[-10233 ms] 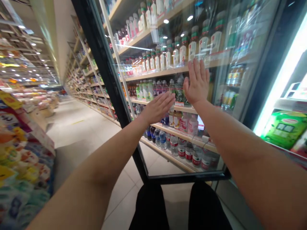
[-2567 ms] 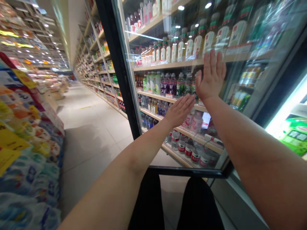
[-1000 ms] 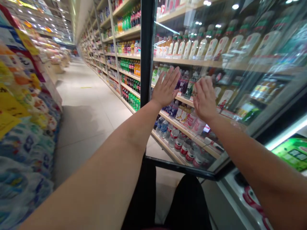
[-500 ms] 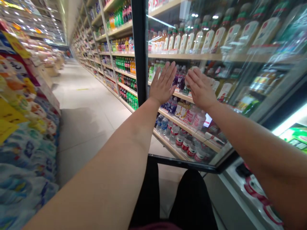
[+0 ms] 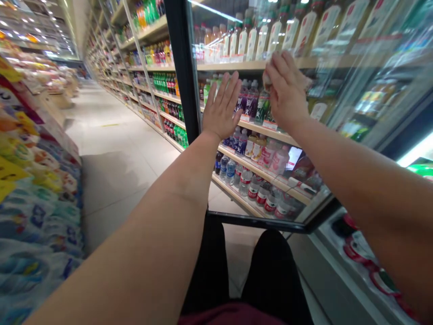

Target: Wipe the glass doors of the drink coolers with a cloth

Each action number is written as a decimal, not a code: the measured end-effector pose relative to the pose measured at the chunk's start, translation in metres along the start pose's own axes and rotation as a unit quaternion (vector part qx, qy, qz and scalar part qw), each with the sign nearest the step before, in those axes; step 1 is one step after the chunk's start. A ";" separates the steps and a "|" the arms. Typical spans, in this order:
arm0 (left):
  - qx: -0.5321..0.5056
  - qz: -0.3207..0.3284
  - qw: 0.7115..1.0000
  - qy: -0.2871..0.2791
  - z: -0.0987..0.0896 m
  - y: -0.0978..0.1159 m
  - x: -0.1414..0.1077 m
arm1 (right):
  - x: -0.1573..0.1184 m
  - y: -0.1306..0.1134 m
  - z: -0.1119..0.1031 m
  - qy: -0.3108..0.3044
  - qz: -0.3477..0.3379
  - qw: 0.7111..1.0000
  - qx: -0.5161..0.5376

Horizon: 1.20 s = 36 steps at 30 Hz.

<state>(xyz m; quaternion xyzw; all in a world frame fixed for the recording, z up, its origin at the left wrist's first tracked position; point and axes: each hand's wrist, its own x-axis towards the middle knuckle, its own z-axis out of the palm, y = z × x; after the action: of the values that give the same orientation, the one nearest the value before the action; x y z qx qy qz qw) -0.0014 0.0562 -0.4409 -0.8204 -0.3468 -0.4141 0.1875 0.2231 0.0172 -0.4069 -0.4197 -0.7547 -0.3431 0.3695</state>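
Observation:
A glass door with a black frame (image 5: 182,67) stands swung open in front of me. Against its glass, near the left edge, my left hand (image 5: 221,106) lies flat with its fingers spread and nothing in it. My right hand (image 5: 287,90) presses a pale, crumpled cloth (image 5: 267,82) to the glass further right and a little higher. Most of the cloth is hidden under the fingers; a bit shows beyond the hand. Rows of bottles (image 5: 252,97) on shelves show through the glass.
Long drink shelves (image 5: 145,67) run down the left side of the door. Stacked colourful packs (image 5: 37,216) stand at the far left, beside the tiled aisle floor (image 5: 111,167). A cooler with red-labelled packs (image 5: 361,248) is at the lower right. My black-clad legs are below the door.
My right hand has moved up the glass with the cloth. My left hand stays flat on the door. The view has shifted slightly.

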 end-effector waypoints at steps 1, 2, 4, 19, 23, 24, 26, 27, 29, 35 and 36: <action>-0.003 -0.005 1.000 -0.001 -0.001 0.001 0.000 | 0.000 -0.001 0.002 0.011 0.009 1.000 0.000; -0.009 -0.007 1.000 -0.003 -0.001 0.000 0.000 | -0.004 -0.003 0.006 0.016 0.015 1.000 0.001; -0.022 -0.010 1.000 -0.006 0.001 -0.001 0.001 | -0.017 -0.007 0.014 0.003 0.011 1.000 0.000; -0.002 -0.003 1.000 0.009 0.006 -0.004 0.004 | -0.034 0.028 0.003 -0.008 -0.047 0.999 -0.020; 0.007 -0.008 1.000 0.011 0.008 -0.005 0.003 | -0.027 0.036 -0.004 -0.011 -0.019 1.000 -0.007; 0.010 -0.010 1.000 0.010 0.008 -0.005 0.003 | -0.028 0.036 -0.005 -0.002 -0.002 1.000 -0.007; 0.016 -0.013 1.000 0.007 0.008 -0.004 0.003 | -0.036 0.035 -0.005 0.012 0.020 1.000 -0.015; 0.015 -0.014 1.000 0.005 0.007 -0.004 0.004 | -0.042 0.034 -0.004 0.011 0.024 0.999 -0.021; 0.001 -0.017 1.000 0.004 0.007 -0.003 0.004 | -0.050 0.035 -0.005 -0.005 0.012 0.999 -0.030; 0.012 -0.021 1.000 0.008 0.010 -0.004 0.006 | -0.041 0.059 -0.024 0.004 0.025 0.999 -0.043; 0.022 -0.022 1.000 0.006 0.010 -0.005 0.006 | -0.042 0.061 -0.026 0.019 0.045 0.998 -0.051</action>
<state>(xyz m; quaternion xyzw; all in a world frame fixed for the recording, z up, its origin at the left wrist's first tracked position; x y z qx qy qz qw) 0.0030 0.0680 -0.4420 -0.8057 -0.3724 -0.4158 0.1983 0.3000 0.0047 -0.4174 -0.4648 -0.7097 -0.3721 0.3767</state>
